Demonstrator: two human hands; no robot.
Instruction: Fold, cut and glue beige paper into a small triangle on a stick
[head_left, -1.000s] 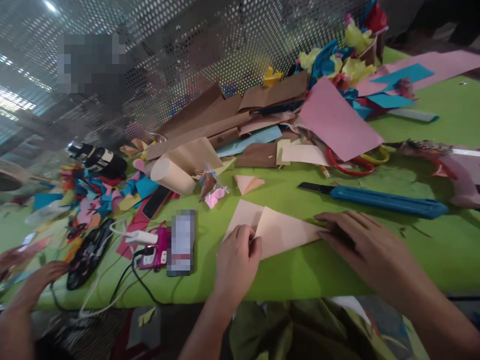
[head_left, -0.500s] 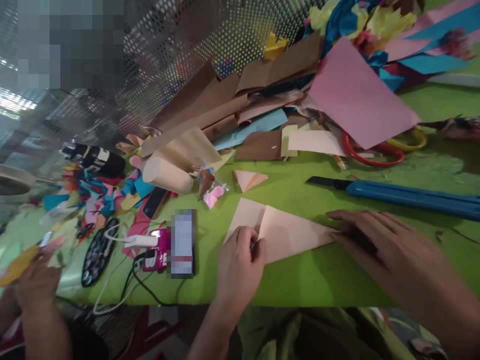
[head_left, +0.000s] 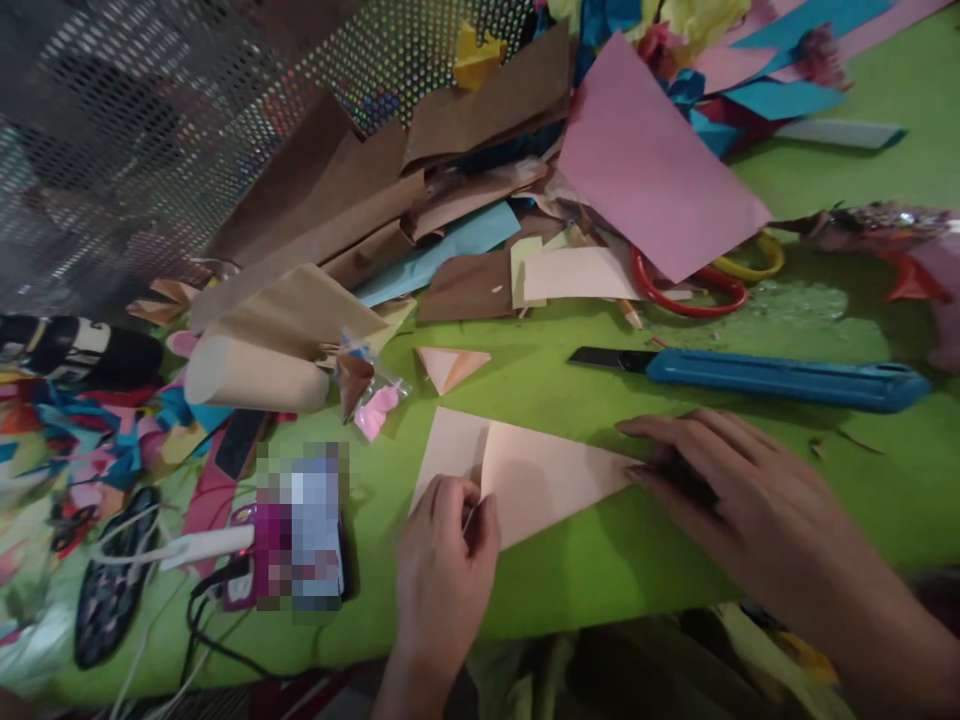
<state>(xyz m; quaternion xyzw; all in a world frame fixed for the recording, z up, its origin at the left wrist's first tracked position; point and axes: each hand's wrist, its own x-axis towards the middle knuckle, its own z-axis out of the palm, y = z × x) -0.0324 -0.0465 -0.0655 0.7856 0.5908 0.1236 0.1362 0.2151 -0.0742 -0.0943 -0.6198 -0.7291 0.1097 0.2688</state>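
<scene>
On the green table (head_left: 540,600), both hands (head_left: 448,560) (head_left: 739,500) still pinch the folded peach paper (head_left: 551,475).

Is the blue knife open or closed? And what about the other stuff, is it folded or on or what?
Blue knife: blade out.
Big pale paper: folded, held by left hand.
Little pale paper: folded.
Phone: screen lit.
Black bottle: on its side.
Red loop handle: partly covered.

1 blue cutter (head_left: 784,380), 1 black bottle (head_left: 94,350)
</scene>
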